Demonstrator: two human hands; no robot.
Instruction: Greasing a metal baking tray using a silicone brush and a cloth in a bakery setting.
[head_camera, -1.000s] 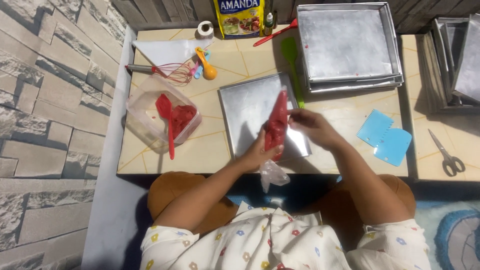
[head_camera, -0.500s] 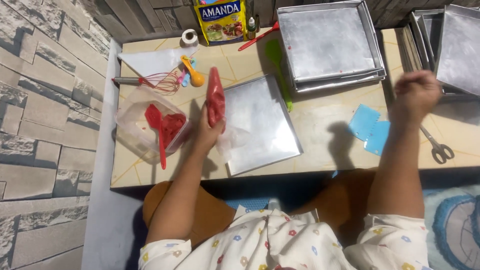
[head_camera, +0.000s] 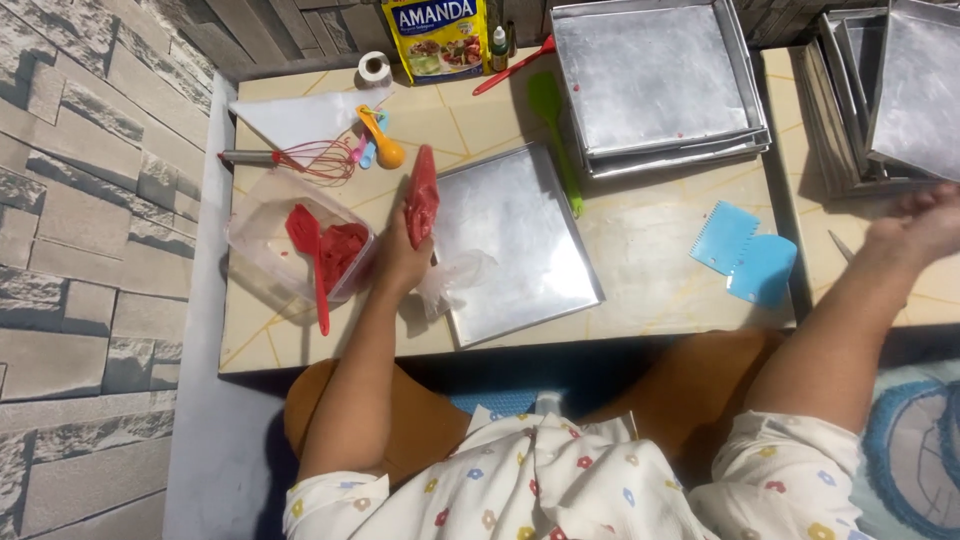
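My left hand (head_camera: 398, 262) grips a clear piping bag (head_camera: 422, 195) filled with red batter, held tip-up beside the left edge of a flat square metal tray (head_camera: 520, 245); the bag's loose plastic tail (head_camera: 455, 280) trails onto the tray. My right hand (head_camera: 925, 228) is stretched far to the right over the table, fingers spread, just above a pair of scissors (head_camera: 840, 245) of which only a blade shows. A clear tub (head_camera: 290, 245) holding red batter and a red spatula (head_camera: 312, 262) stands left of my left hand.
A whisk (head_camera: 300, 160), orange and pink measuring spoons (head_camera: 378, 145), a white paper cone (head_camera: 300, 120), tape roll (head_camera: 374, 68), yellow packet (head_camera: 438, 35), green spatula (head_camera: 555, 130), stacked metal trays (head_camera: 655, 85) and more trays (head_camera: 890, 100) fill the back. Two blue scrapers (head_camera: 745, 255) lie right of the tray.
My right hand let go of the piping bag and swung out to the right, ending by the scissors. My left hand carried the bag leftward off the tray toward the tub.
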